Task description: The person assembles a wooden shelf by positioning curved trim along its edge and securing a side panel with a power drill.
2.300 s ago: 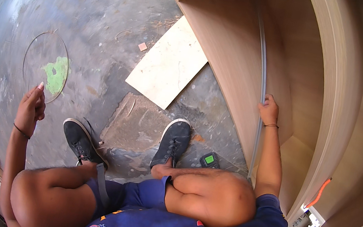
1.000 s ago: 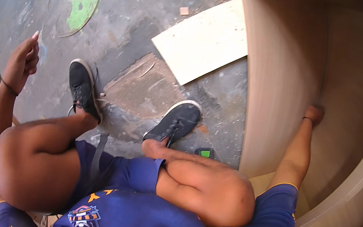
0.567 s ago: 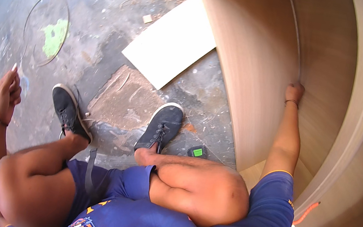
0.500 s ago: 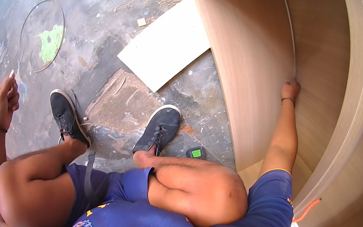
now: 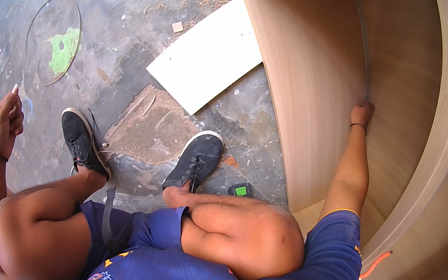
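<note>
My right hand (image 5: 363, 113) reaches into a wood-grain cabinet (image 5: 300, 81) on the right, its fingers closed at the near end of a thin grey strip (image 5: 364, 39). That strip runs in a gentle curve along the inside of the cabinet, up past the top of the view. My left hand (image 5: 7, 117) is raised over the floor at the far left, fingers curled. A small pale tip pokes up from it; whether it is a fingertip or a held thing I cannot tell.
A white board (image 5: 209, 53) lies on the stained concrete floor beside the cabinet. Near my right shoe (image 5: 196, 159) sits a black and green tape measure (image 5: 240, 189). A thin loop of strip (image 5: 76, 48) rests at the left. An orange cord (image 5: 374, 265) lies by my right sleeve.
The view has shifted slightly, and the cabinet sits a little farther right. The strip at my right hand looks darker than before. Both hands keep nearly the same pose.
</note>
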Tool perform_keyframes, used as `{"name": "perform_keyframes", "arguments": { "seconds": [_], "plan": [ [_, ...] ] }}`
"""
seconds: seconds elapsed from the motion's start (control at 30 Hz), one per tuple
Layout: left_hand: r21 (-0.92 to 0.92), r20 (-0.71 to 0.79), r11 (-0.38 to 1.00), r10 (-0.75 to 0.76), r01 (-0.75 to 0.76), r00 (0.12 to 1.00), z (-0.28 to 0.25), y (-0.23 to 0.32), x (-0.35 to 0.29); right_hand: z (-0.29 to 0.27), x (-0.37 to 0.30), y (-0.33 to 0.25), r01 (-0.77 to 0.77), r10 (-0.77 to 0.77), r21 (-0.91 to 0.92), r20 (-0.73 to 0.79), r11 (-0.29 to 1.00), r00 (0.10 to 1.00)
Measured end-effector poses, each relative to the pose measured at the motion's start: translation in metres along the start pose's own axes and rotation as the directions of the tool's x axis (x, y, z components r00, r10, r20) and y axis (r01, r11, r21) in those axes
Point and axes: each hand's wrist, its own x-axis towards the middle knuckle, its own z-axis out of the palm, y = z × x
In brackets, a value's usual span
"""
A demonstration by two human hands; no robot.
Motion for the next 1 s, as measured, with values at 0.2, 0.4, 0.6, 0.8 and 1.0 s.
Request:
{"name": "perform_keyframes", "arguments": {
  "seconds": [0.2,0.4,0.6,0.8,1.0],
  "plan": [
    [0.086,-0.006,0.996,0.030,-0.030,1.000,0.009,0.000,0.000,0.003,0.002,0.000,0.037,-0.041,-0.066,-0.055,0.997,0.998],
    [0.085,0.021,0.995,0.043,-0.045,0.999,0.001,-0.004,0.006,-0.021,0.009,-0.007,-0.097,0.082,0.083,0.173,0.992,0.982],
    [0.008,0.051,1.000,0.002,-0.002,0.999,0.002,-0.002,0.001,-0.009,0.011,-0.007,-0.021,-0.007,0.196,0.142,0.980,0.990],
    [0.028,0.057,0.998,0.061,-0.063,0.996,0.018,0.009,-0.007,0.033,0.022,0.016,-0.082,0.080,0.009,0.148,0.997,0.986],
    [0.486,0.302,0.819,0.170,-0.305,0.938,0.060,0.036,0.011,-0.006,-0.047,-0.043,0.003,-0.003,-0.043,0.003,0.999,1.000]
  ]
}}
